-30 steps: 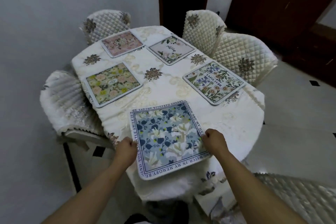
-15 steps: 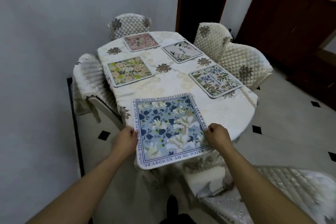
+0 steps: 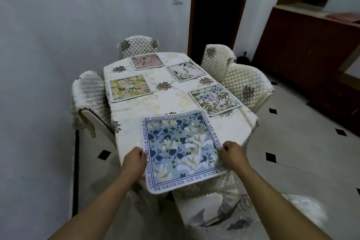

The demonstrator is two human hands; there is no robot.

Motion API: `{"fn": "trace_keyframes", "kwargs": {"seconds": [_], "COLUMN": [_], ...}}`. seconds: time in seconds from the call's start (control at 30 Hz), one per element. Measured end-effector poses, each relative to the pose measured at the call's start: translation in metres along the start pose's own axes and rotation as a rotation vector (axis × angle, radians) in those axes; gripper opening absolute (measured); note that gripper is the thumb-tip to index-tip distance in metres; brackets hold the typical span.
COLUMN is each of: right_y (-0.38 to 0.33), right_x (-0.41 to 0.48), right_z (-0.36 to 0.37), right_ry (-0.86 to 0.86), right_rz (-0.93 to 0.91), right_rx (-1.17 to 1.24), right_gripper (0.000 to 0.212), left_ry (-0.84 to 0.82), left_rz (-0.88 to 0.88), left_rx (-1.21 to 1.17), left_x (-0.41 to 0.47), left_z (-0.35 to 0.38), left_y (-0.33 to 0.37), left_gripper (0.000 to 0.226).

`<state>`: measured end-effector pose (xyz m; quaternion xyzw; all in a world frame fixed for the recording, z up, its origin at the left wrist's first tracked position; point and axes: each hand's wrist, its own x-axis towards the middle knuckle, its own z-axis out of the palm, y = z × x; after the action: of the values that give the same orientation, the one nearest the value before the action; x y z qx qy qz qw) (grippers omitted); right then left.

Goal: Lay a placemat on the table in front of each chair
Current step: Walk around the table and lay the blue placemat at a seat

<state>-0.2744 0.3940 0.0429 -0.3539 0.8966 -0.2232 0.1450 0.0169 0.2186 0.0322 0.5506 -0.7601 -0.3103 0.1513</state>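
A blue floral placemat with a lettered border hangs over the near end of the table, its near edge past the table's edge. My left hand pinches its left edge and my right hand pinches its right edge. Four other placemats lie flat on the cream tablecloth: a green-yellow one at the left, a pink one at the far end, a white one at the far right and a botanical one at the right.
Quilted cream chairs stand around the table: one at the left, one at the far end, two at the right. Another chair stands just below my hands. A grey wall runs along the left, a dark doorway lies behind.
The view has pulled back and up from the table. The blue placemat has slid toward me, with more of it overhanging the near edge. Both hands keep their grip.
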Motion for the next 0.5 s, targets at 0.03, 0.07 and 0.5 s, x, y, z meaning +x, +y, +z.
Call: {"fn": "trace_keyframes", "kwargs": {"seconds": [0.03, 0.07, 0.5], "right_y": [0.019, 0.037, 0.114], "right_x": [0.004, 0.008, 0.052], "right_z": [-0.007, -0.014, -0.03], "right_ry": [-0.012, -0.02, -0.169], "right_rz": [-0.012, -0.025, -0.161], "right_rx": [-0.005, -0.015, -0.012], "right_gripper": [0.039, 0.041, 0.047], "left_ry": [-0.007, -0.014, 0.041], "left_rz": [-0.012, -0.028, -0.177], "left_rx": [0.009, 0.01, -0.025], "left_x": [-0.006, -0.013, -0.036], "left_z": [0.015, 0.029, 0.103], "left_y": [0.011, 0.021, 0.063], "left_gripper": [0.031, 0.029, 0.019]}}
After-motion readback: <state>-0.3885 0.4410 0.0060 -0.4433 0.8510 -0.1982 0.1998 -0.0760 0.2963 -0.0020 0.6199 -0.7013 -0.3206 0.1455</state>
